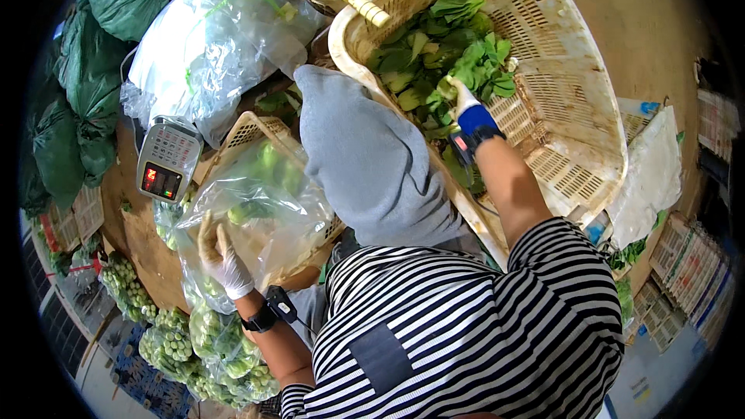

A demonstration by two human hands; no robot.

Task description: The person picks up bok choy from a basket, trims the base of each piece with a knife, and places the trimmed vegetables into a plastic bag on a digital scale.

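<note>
My left hand (222,260), in a thin white glove, is at the left side of a clear plastic bag (272,237). Its fingers stretch upward and apart, and nothing shows in its grasp. Bok choy heads (268,171) show through the film in the bag, which lies over a small beige basket (247,129). On the right, my right hand (466,99), gloved in white with a blue cuff, reaches into a large cream plastic crate (555,101). Its fingers close on a leafy bok choy (485,66); the fingertips are partly hidden by leaves. More loose greens (411,54) lie around it.
A knife with a pale ridged handle (366,9) rests at the crate's far rim. Left stand a digital scale display (167,159) and a large bag of clear film (213,54). Filled bags of bok choy (225,341) lie lower left; green sacks (74,124) line the far left.
</note>
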